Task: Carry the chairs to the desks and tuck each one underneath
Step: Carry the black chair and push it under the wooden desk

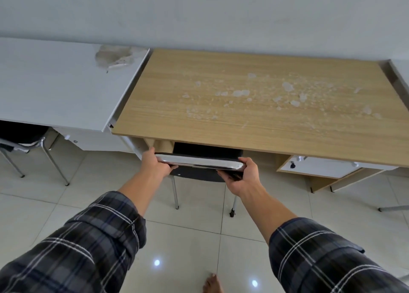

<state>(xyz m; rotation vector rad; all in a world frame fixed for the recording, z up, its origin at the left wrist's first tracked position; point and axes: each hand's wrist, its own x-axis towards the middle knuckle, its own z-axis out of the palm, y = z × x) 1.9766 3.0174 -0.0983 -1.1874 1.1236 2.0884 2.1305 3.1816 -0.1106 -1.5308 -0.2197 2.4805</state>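
A black chair (pixel 199 174) with chrome legs stands under the front edge of the wooden desk (pixel 232 98), its seat mostly hidden beneath the top. My left hand (pixel 156 165) grips the left end of the chair's chrome back rail. My right hand (pixel 242 175) grips the right end of the same rail. A second black chair (pixel 24 135) with chrome legs sits tucked under the white desk (pixel 62 87) at the left.
White flakes lie scattered on the wooden desk top. The white desk's top is peeling (pixel 115 57) at its far right corner. A drawer unit (pixel 318 167) hangs under the wooden desk's right side. My bare foot (pixel 212 285) stands on the glossy tiled floor. A wall runs behind both desks.
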